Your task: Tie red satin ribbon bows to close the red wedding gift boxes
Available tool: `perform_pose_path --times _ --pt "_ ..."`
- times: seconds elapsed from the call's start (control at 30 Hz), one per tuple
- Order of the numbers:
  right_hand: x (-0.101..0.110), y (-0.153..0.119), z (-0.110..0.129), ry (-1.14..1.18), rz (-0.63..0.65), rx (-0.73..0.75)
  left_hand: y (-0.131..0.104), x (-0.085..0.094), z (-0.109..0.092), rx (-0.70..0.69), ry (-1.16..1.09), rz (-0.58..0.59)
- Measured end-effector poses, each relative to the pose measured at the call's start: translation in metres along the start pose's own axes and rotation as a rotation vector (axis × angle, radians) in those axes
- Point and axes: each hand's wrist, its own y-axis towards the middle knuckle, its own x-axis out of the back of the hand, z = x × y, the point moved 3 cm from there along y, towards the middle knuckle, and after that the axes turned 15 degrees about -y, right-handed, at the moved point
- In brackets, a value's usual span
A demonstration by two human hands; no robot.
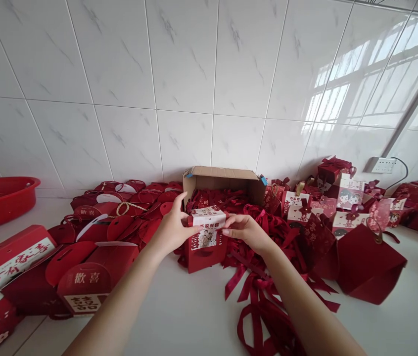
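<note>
In the middle of the worktop stands a small red and white gift box [206, 258], printed with red characters and a drawing of figures. My left hand [172, 226] grips its left side, thumb across the front and index finger raised. My right hand [249, 232] pinches the upper right edge by the white printed lid band. Fingers behind the box are partly hidden. Just behind is an open cardboard carton [227, 173] full of dark red ribbon pieces. More red ribbons [258, 301] spill out to the right, under my right forearm.
Folded red gift boxes [86, 282] pile up at left, near a red plastic basin [4, 205]. Finished-looking boxes with bows [349, 190] stack at right, before a larger red box [370, 264]. A power strip [380, 164] sits against the tiled wall [182, 74].
</note>
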Motion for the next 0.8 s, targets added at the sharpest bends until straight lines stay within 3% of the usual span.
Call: perform_pose_path --times 0.23,0.4,0.8 --pt "-0.008 0.005 -0.016 -0.071 -0.107 0.011 0.009 -0.004 0.014 -0.012 0.123 0.050" --pt "-0.008 0.006 -0.024 -0.130 -0.177 -0.006 0.011 -0.003 0.016 -0.007 0.181 0.022" --pt "-0.020 0.003 -0.004 -0.243 -0.280 0.116 0.003 -0.017 0.009 0.008 0.179 0.142"
